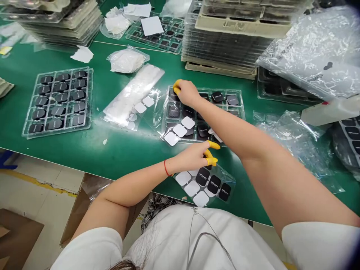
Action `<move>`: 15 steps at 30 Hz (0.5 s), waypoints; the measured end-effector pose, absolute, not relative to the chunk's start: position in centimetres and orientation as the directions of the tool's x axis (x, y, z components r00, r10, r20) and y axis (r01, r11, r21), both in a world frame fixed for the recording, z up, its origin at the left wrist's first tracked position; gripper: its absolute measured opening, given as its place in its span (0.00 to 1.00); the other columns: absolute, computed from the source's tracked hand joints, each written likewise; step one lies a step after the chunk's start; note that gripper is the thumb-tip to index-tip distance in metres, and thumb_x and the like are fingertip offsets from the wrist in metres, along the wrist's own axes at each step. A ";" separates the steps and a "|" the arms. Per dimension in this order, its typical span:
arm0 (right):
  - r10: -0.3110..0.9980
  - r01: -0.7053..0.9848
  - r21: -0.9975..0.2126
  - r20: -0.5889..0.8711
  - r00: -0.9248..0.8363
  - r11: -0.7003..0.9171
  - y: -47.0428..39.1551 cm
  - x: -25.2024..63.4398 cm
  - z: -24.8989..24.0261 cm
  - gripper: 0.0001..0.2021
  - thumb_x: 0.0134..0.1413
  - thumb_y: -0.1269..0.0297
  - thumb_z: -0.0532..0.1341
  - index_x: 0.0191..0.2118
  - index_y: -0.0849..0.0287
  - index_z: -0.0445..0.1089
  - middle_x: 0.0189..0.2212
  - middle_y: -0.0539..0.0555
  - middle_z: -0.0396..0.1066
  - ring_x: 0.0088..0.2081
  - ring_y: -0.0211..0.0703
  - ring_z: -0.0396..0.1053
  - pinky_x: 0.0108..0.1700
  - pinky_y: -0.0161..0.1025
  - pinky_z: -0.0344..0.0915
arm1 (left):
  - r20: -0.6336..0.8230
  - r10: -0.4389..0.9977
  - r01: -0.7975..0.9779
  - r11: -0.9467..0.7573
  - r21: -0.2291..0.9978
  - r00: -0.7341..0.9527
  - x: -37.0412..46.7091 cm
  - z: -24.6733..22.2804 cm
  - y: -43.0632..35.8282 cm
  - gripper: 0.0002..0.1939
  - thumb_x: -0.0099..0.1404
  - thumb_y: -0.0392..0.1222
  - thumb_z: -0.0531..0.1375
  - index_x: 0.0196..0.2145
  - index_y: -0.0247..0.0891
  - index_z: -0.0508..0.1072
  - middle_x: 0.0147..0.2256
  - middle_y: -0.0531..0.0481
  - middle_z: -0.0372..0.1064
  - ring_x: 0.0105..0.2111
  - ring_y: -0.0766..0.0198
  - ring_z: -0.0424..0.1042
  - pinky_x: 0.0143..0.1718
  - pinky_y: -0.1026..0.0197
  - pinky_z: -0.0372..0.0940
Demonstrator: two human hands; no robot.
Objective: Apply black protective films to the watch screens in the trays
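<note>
My right hand [187, 92], with yellow finger covers, reaches over the clear plastic tray [239, 90]. Its fingers are curled down at the far left pocket, and whatever they hold is hidden. Black rounded-square pieces [217, 97] with white lettering sit in the tray's pockets. Across the tray's near left part lies a strip of white rounded squares [180, 130]. My left hand [194, 155], also in yellow finger covers, hovers by the tray's near edge, fingers apart and nothing visible between them. Below it lies a clear sheet with black lettered stickers [215, 184] and white rounded squares [192, 188].
Another filled tray [91, 93] lies at the left. Between the trays are clear film sheets [135, 92] and a bag of white pieces [126, 60]. Stacked trays [219, 45] rise at the back. Crumpled plastic bags [292, 146] and a white bottle [329, 109] lie at the right.
</note>
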State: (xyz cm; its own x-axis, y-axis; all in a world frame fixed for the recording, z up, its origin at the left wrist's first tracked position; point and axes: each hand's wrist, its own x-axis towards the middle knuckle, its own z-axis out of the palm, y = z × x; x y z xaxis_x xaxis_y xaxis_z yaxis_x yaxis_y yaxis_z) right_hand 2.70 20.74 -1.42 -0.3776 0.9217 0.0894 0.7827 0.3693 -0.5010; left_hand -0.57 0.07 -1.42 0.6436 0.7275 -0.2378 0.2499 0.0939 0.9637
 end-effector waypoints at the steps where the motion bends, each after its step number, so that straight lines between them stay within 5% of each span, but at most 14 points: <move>1: 0.906 0.784 -0.473 0.084 -0.414 0.402 20.5 2.5 -1.7 0.11 0.62 0.71 0.54 0.45 0.62 0.71 0.45 0.59 0.70 0.45 0.50 0.68 0.50 0.47 0.63 | -0.239 0.723 0.255 0.090 0.963 0.648 -0.6 -1.2 0.0 0.20 0.64 0.37 0.57 0.54 0.34 0.64 0.37 0.44 0.78 0.36 0.63 0.75 0.39 0.60 0.67; 6: 0.841 0.763 -0.358 0.163 -0.516 0.538 16.6 7.0 0.5 0.12 0.62 0.66 0.53 0.41 0.60 0.74 0.39 0.59 0.70 0.42 0.51 0.68 0.45 0.46 0.63 | -0.242 0.748 0.229 0.123 0.966 0.618 -1.0 -0.5 0.1 0.29 0.65 0.38 0.57 0.62 0.32 0.55 0.37 0.42 0.78 0.36 0.60 0.76 0.40 0.57 0.67; 11: 0.879 0.845 -0.304 -0.046 -0.475 0.440 10.6 15.4 1.8 0.13 0.59 0.59 0.57 0.41 0.59 0.76 0.38 0.58 0.73 0.36 0.48 0.69 0.36 0.42 0.62 | -0.312 0.783 0.242 0.211 0.947 0.538 -1.8 -1.2 1.1 0.46 0.66 0.43 0.57 0.69 0.31 0.30 0.38 0.41 0.79 0.39 0.57 0.77 0.40 0.56 0.69; 15: 0.873 0.859 -0.302 -0.137 -0.467 0.413 6.8 18.3 -0.1 0.15 0.57 0.62 0.59 0.47 0.60 0.74 0.41 0.60 0.72 0.41 0.51 0.70 0.41 0.44 0.65 | -0.362 0.821 0.249 0.276 0.928 0.442 -3.3 -1.8 2.8 0.48 0.65 0.47 0.60 0.69 0.30 0.33 0.33 0.42 0.79 0.32 0.58 0.77 0.35 0.58 0.69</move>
